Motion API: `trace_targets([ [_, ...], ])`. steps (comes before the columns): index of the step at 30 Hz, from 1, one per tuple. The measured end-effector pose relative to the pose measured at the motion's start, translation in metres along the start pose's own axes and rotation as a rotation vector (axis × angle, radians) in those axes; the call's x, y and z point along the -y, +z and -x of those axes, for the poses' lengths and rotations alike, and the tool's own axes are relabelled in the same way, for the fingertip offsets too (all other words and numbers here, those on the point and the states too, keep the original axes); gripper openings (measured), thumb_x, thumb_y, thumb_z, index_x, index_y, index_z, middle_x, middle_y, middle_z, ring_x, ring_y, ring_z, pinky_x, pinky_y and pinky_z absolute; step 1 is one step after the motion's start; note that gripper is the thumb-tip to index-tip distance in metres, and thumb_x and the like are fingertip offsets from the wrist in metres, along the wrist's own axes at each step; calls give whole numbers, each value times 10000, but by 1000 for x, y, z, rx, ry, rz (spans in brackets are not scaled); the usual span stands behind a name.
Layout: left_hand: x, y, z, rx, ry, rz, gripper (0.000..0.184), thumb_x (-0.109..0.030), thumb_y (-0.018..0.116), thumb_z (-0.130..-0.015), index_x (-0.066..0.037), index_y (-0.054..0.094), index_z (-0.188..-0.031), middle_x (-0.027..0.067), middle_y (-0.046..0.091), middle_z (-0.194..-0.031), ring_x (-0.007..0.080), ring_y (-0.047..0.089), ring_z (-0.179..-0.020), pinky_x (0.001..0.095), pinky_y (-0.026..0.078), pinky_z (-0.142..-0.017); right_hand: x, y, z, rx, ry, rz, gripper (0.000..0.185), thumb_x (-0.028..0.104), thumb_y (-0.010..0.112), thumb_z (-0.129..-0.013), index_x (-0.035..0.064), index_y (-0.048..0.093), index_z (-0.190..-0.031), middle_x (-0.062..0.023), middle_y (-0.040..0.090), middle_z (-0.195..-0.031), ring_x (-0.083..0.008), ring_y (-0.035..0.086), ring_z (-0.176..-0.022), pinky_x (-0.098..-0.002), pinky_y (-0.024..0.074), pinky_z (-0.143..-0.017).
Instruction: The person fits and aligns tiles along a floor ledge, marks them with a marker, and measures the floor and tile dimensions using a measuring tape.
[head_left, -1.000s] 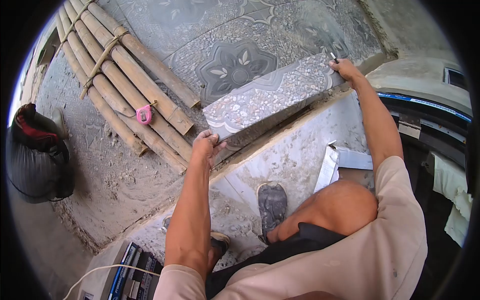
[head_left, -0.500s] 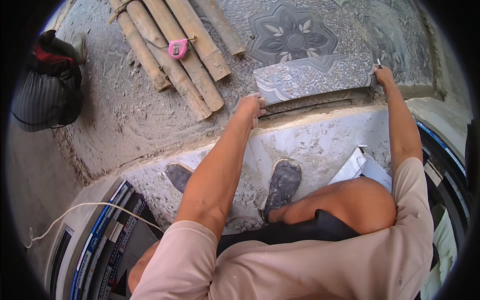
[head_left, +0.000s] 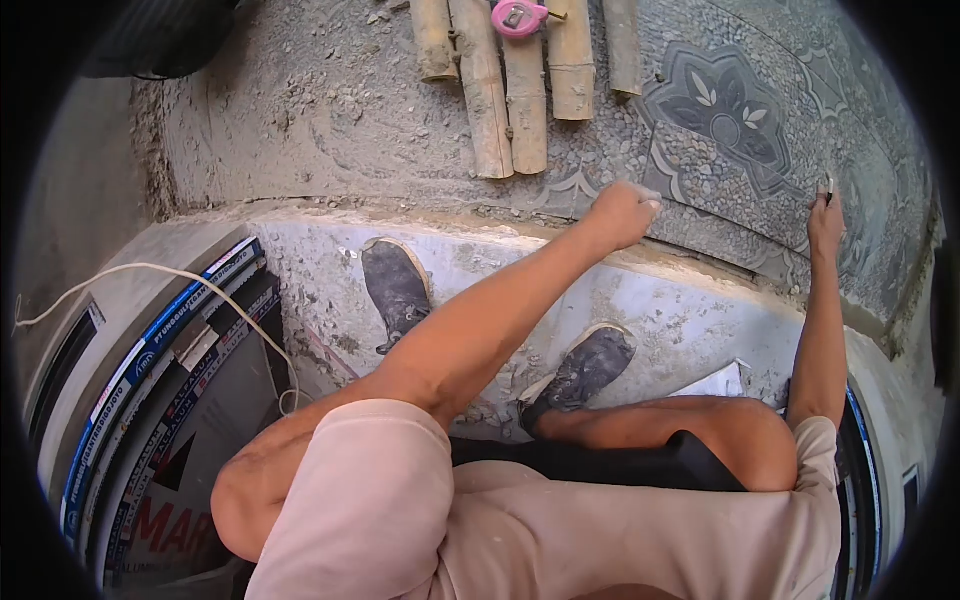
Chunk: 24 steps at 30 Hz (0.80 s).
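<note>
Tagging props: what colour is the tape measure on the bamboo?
The tape measure is bright pink; shows best in the head view, at the top edge.

- Left arm (head_left: 480, 320) reaches diagonally forward and across to the person's right, its elbow slightly bent.
- Left wrist (head_left: 598, 232) runs nearly in line with the forearm.
- Left hand (head_left: 622, 214) is loosely curled, back upward, thumb at its right edge, fingertips mostly hidden.
- Right arm (head_left: 821, 330) extends forward, almost straight, well apart from the left.
- Right hand (head_left: 826, 222) points forward, its fingers drawn together in a pinch.
</note>
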<state>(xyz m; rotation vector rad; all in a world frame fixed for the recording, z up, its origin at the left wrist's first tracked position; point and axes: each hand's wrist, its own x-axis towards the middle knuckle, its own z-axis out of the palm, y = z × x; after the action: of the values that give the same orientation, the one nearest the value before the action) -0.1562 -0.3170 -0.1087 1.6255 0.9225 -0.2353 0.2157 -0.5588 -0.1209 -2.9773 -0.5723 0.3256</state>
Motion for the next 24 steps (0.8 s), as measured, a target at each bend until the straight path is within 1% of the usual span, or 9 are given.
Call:
trace_targets([
  [4, -54, -162, 84, 446, -8, -342, 399, -347, 650, -912, 9, 690, -737, 211, 654, -693, 318, 637, -658, 446, 489, -670, 109, -16, 19, 246, -186, 124, 399, 309, 539, -989, 83, 599, -1313, -263, 679, -1059, -460, 634, -1006, -495, 484, -859],
  [7, -39, -285, 164, 392, -118, -604, 424, -347, 626, -917, 22, 648, -708, 198, 595, -588, 378, 592, -597, 461, 479, -652, 187, -13, 27, 419, -449, -31, 378, 289, 556, -974, 88, 612, -1290, -274, 674, -1034, -465, 630, -991, -493, 488, -848],
  [8, -60, -328, 193, 472, -333, -621, 409, -333, 613, -913, 54, 705, -819, 255, 695, -802, 396, 688, -817, 464, 528, -782, 215, -15, 28, 414, -497, -40, 378, 289, 556, -974, 88, 612, -1290, -274, 674, -1034, -465, 630, -991, -493, 488, -848],
  [10, -37, -395, 263, 388, -586, -509, 343, -283, 597, -936, -18, 711, -752, 83, 715, -665, 196, 694, -659, 373, 531, -689, 273, -26, 37, 607, -766, 9, 381, 260, 587, -946, 74, 610, -1277, -278, 669, -1010, -465, 629, -981, -498, 490, -834],
  [13, 24, -429, 390, -45, -700, -194, 227, -151, 647, -911, -18, 665, -728, 90, 690, -644, 170, 683, -625, 337, 526, -637, 364, -52, 42, 678, -988, 190, 307, 248, 625, -913, 35, 661, -1131, -283, 666, -953, -466, 632, -941, -516, 487, -801],
  [15, 50, -406, 468, -366, -740, -16, 178, -57, 681, -880, -10, 617, -720, 83, 648, -608, 169, 673, -590, 327, 514, -576, 418, -51, 37, 715, -1099, 275, 271, 248, 631, -907, 0, 671, -1009, -285, 661, -896, -471, 631, -896, -516, 483, -763],
  [19, 103, -271, 590, -573, -1002, 178, 309, -202, 723, -869, 14, 618, -675, 122, 657, -617, 203, 651, -507, 367, 518, -544, 509, -64, 45, 624, -1206, 144, 297, 248, 623, -913, -43, 640, -853, -238, 603, -697, -345, 623, -673, -459, 455, -645],
  [22, 167, -102, 637, -701, -889, 11, 386, -290, 618, -895, 64, 671, -751, 198, 701, -709, 284, 706, -628, 428, 548, -665, 547, -60, 42, 717, -1206, 36, 352, 274, 655, -884, -60, 638, -773, -154, 534, -583, -179, 508, -574, -411, 421, -573],
  [24, 148, -21, 635, -728, -942, 228, 328, -294, 628, -831, 16, 702, -754, 175, 711, -739, 286, 710, -720, 442, 553, -715, 563, -48, 33, 687, -1315, 159, 369, 298, 679, -861, -52, 652, -746, -125, 547, -573, -175, 507, -560, -399, 408, -555],
])
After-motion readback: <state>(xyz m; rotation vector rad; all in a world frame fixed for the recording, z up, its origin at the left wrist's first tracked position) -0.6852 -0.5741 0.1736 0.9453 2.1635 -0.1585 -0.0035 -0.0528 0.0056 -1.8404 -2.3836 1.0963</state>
